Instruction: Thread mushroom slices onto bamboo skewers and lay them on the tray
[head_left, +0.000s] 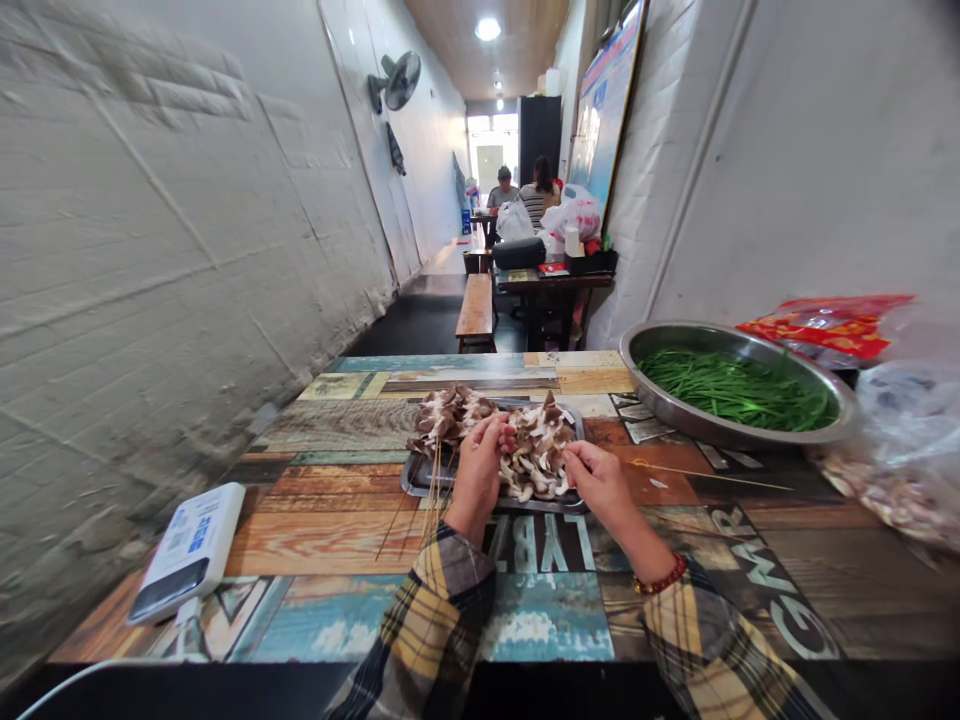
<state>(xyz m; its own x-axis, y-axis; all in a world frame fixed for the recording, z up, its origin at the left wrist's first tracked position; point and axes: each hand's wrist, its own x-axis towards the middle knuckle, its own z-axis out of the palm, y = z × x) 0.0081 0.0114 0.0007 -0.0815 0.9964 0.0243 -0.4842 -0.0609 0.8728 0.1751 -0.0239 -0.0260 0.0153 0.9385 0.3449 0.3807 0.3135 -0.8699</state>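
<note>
A dark metal tray point(413, 481) holds grey-brown oyster mushrooms point(534, 440), heaped on its right side. On its left side lie mushrooms threaded on thin wooden skewers point(435, 485), whose bare ends stick out over the near rim. My left hand point(480, 468) is closed above the middle of the tray, fingers curled together; what they hold is hidden. At the tray's right edge, my right hand point(600, 480) is closed in a pinch beside the heap. Whatever is between its fingertips is too small to make out. A loose skewer point(720, 474) lies on the table to the right.
A metal basin point(750, 438) of green chives point(735, 388) stands at the right, near plastic bags point(915, 420) and a red package point(825, 325). A white power bank point(187, 550) with a cable lies at the left. Beyond are a bench point(475, 305) and two seated people.
</note>
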